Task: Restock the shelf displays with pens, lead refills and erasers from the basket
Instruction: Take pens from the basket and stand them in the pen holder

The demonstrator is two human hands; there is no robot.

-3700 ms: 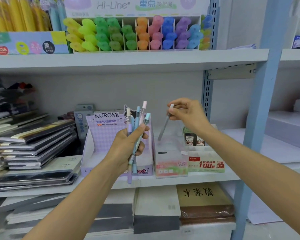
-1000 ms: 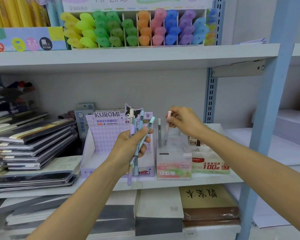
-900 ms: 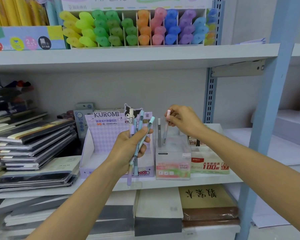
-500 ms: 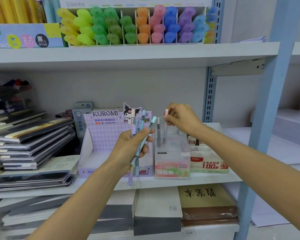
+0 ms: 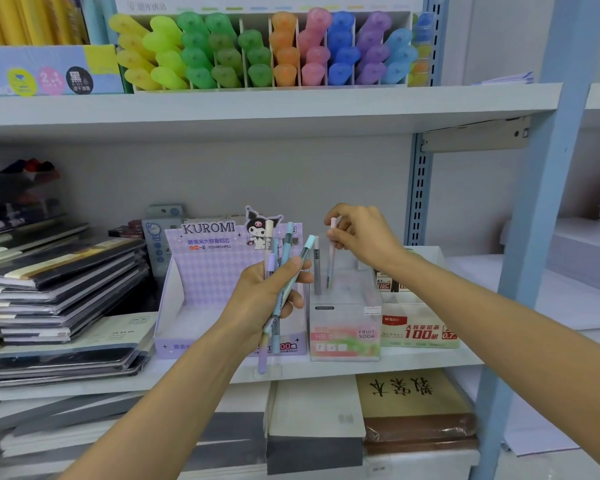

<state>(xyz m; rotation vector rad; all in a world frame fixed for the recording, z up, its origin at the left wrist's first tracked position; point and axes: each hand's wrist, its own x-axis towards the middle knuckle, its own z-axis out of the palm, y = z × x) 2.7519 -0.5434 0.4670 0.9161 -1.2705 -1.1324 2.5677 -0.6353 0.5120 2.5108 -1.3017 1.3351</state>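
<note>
Facing a middle shelf [image 5: 416, 356] with dark notebooks [image 5: 59, 278] stacked at the left of the frame and a purple KUROMI display box [image 5: 205, 282] just beside them. Holding a bundle of pastel lead refill tubes [image 5: 286, 252] upright at centre in the left grip [image 5: 260, 299], curled tight around them in front of that box. Pinching a pink-capped tube [image 5: 330, 265] by its top in the right grip [image 5: 364, 237], with its lower end in the open top of a clear FRUIT SODA box [image 5: 345, 327], beside a grey tube [image 5: 316, 268] standing there. Flanked on the right by a red-and-white refill carton [image 5: 420, 332] and a blue upright [image 5: 541, 202]; topped, upper centre, by rows of coloured highlighters [image 5: 257, 50].
</note>
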